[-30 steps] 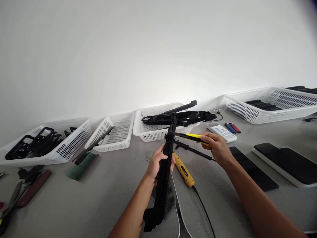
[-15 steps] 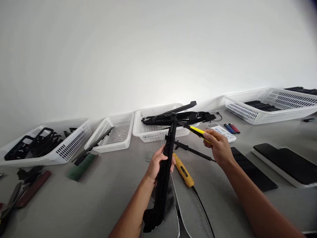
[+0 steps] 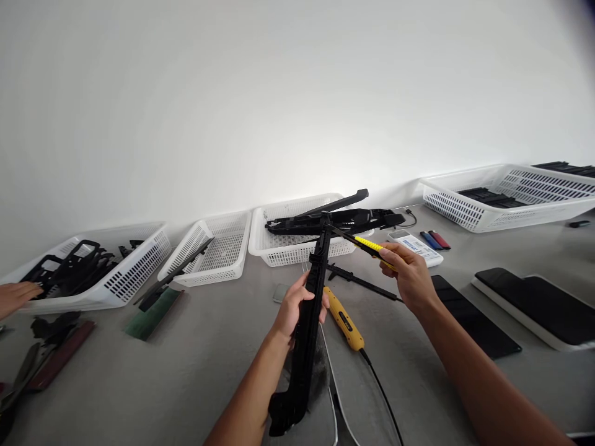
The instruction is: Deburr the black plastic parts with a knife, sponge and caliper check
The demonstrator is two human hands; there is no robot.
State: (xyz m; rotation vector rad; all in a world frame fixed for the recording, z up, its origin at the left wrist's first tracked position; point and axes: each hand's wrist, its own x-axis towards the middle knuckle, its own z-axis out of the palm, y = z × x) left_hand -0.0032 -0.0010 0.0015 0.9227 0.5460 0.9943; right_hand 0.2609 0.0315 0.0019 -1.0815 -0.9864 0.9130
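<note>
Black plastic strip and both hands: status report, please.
Left hand grips black plastic strip, tilted up. Right hand holds yellow knife, tip at strip's top. Another person's hand far left.

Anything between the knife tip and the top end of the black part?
Nothing visible. The right hand holds the yellow knife with its tip at the top of the black part, which the left hand grips mid-length.

Both hands are gripping, raised above the table.
Left hand (image 3: 297,305) is clenching, thumb upward; right hand (image 3: 406,272) is pinching, forearm extended.
</note>
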